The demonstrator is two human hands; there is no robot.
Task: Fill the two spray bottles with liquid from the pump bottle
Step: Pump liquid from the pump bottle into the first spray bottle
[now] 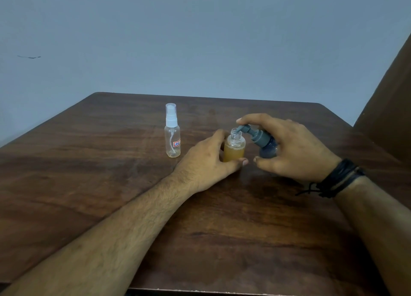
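An uncapped spray bottle [234, 148] stands upright at the table's middle, holding amber liquid up to about its shoulder. My left hand [206, 160] grips its lower body between thumb and fingers. My right hand [289, 149] holds the grey pump bottle [264, 143] tilted to the left, the index finger lying over the pump head. The pump's nozzle dips into the open neck of the bottle. A second spray bottle [172, 133], clear with a white sprayer and clear cap, stands to the left, and looks nearly empty.
The dark wooden table [111, 184] runs back to a pale blue wall. A brown panel [387, 100] rises at the right edge. A black band is on my right wrist [338, 178].
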